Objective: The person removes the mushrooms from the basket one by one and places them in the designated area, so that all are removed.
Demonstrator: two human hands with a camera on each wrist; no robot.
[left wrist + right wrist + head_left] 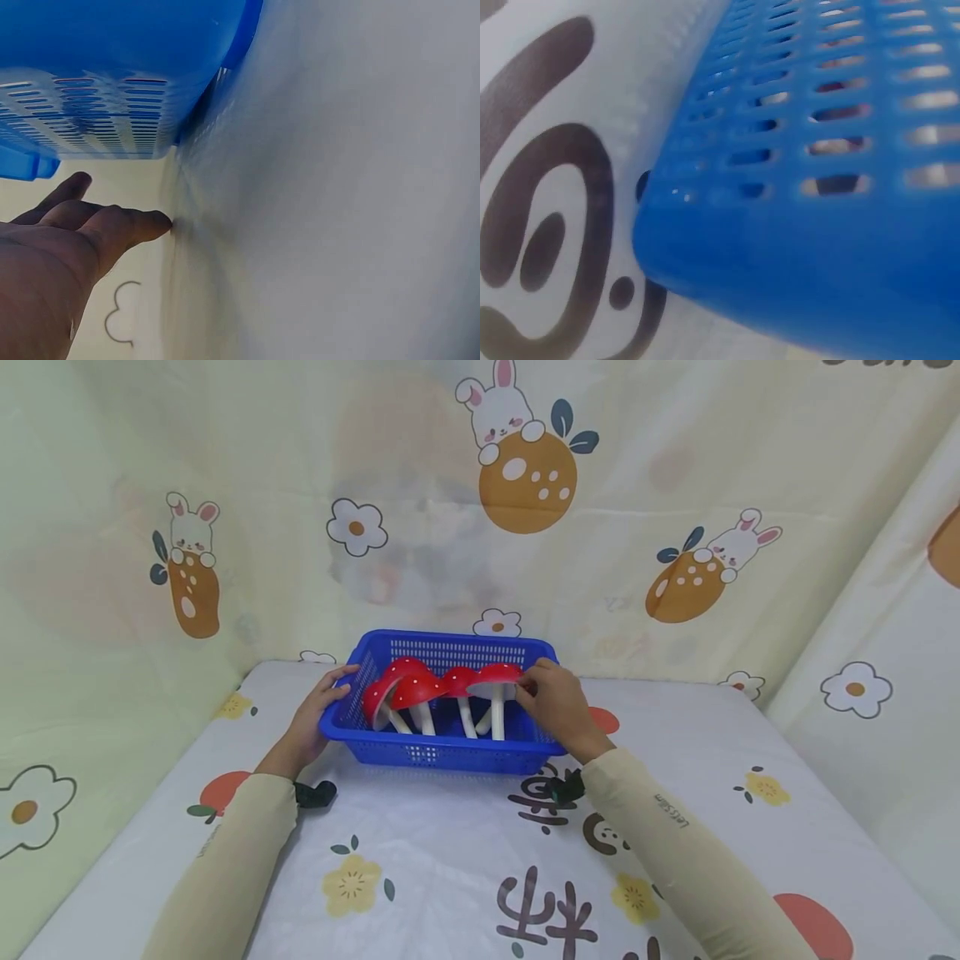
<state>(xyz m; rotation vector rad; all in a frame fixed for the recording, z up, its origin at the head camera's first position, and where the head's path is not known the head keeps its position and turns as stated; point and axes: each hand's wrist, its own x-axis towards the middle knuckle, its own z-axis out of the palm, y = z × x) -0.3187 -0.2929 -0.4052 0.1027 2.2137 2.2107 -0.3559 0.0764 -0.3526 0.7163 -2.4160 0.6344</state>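
Left hand (pixel 309 717) has its fingers stretched out at the left end of the blue perforated plastic basket (pixel 465 757), can't tell if they're touching it. In there: at least 4 red dome-capped, white-stemmed toy mushrooms (pixel 417 691), probably light, stiff, slick on top, so I'd grab stems. Right hand (pixel 557 700) pinches the rightmost mushroom (pixel 498 703) by its cap's right edge.

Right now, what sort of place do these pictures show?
Probably an indoor space staged for a simple activity: a printed tablecloth, a rabbit-print sheet hanging behind, and a blue basket of artificial-looking mushrooms.
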